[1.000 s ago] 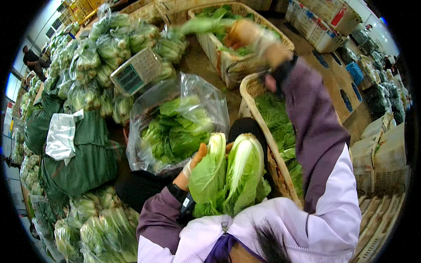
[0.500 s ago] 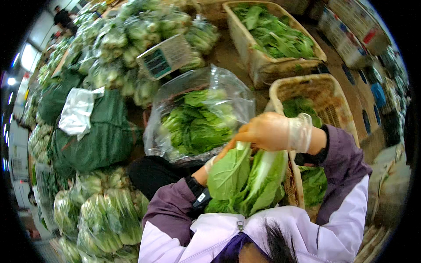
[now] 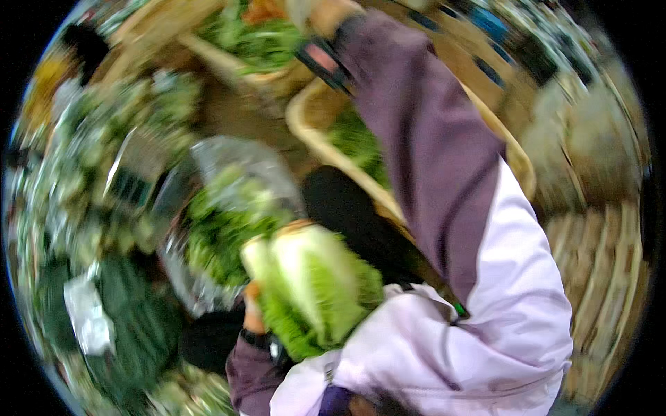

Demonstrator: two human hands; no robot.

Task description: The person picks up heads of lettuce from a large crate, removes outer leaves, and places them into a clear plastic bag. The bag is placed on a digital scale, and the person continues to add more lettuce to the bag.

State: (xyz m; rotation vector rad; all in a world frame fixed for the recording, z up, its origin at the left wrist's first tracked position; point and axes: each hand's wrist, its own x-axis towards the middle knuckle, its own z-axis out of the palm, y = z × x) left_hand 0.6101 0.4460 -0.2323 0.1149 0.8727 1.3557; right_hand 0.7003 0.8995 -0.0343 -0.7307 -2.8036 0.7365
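My left hand [image 3: 253, 308] is closed on the side of a head of Chinese cabbage [image 3: 312, 277], pale at the base with green leaves, held close to my chest. Most of its fingers are hidden behind the leaves. My right arm reaches far forward, and my gloved right hand [image 3: 266, 11] is over the loose green leaves [image 3: 260, 45] in the far crate [image 3: 222, 59]. Blur and the upper edge of the picture obscure its fingers. Just beyond the cabbage, an open clear plastic bag [image 3: 243, 156] holds more leafy greens [image 3: 222, 225].
A nearer yellowish crate [image 3: 302, 128] with some greens stands under my right arm. On the left are piled bagged vegetables [image 3: 76, 187], a white scale-like device [image 3: 135, 170] and a dark green sack [image 3: 135, 333] with a silvery packet [image 3: 89, 319]. Wooden slats [image 3: 590, 270] lie at right.
My right hand has left the cabbage and stretched forward to the far crate. The cabbage now shows its pale base, held by my left hand. The whole view has swung and blurred.
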